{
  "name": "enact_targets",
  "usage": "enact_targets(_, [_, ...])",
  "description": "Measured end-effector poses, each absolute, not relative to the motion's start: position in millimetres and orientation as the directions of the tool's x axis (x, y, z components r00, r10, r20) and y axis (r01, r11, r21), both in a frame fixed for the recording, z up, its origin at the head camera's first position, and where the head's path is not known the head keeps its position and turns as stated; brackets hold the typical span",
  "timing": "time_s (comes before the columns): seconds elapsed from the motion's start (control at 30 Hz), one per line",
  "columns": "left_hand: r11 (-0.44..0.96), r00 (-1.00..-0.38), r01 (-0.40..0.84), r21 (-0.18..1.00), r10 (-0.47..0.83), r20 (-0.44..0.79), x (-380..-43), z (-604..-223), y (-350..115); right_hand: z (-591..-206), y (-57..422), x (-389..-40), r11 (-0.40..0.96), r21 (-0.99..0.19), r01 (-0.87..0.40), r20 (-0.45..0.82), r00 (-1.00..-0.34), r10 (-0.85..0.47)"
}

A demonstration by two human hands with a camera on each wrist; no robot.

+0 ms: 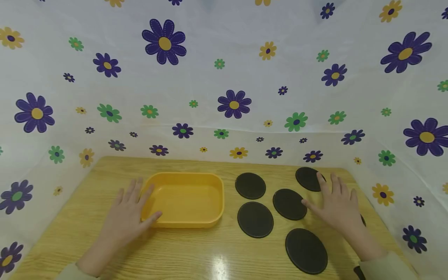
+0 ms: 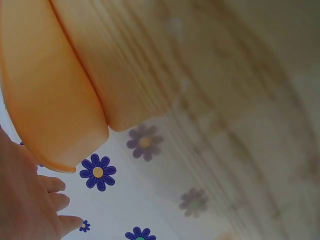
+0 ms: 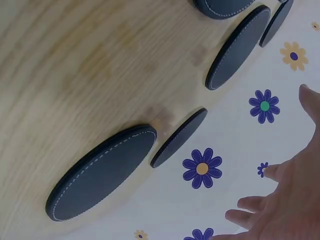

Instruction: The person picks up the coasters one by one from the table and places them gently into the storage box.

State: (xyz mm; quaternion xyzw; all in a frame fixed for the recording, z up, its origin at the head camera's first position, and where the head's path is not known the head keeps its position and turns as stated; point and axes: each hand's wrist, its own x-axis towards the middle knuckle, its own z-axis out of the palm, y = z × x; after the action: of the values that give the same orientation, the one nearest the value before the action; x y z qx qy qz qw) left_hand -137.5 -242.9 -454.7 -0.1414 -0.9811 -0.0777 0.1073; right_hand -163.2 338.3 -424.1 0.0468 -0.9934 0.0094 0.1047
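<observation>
A shallow yellow plastic tray (image 1: 185, 200) rests on the table, left of the middle. My left hand (image 1: 127, 214) is at its left end, fingers spread, the index finger and thumb overlapping the rim in the head view. In the left wrist view the tray (image 2: 55, 85) rises beside the fingers. Several round black coasters with pale edge stitching, one of them the coaster (image 1: 255, 219), lie flat to the right. My right hand (image 1: 337, 204) hovers above this group with fingers apart, holding nothing. Its index fingertip overlaps the far coaster (image 1: 308, 179); its thumb tip is by the middle coaster (image 1: 289, 204).
The wooden table (image 1: 210, 256) is enclosed at the back and sides by a white cloth (image 1: 203, 81) printed with flowers. The largest-looking coaster (image 1: 306, 251) lies nearest me. Two more coasters are partly hidden by my right arm, one of them a dark edge (image 1: 359, 273) beside the sleeve.
</observation>
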Motion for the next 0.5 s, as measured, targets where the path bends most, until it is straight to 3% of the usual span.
enact_targets(0.23, [0.939, -0.924, 0.33, 0.098, 0.3, 0.238, -141.4, -462.2, -241.3, -421.1, 340.3, -174.0, 0.989, -0.049, -0.139, 0.313, -0.943, -0.117])
enact_targets(0.5, [0.935, -0.926, 0.335, 0.112, 0.305, 0.224, -145.6, -460.5, -240.0, -415.5, 339.3, -187.3, 0.99, -0.054, -0.128, 0.297, -0.949, -0.106])
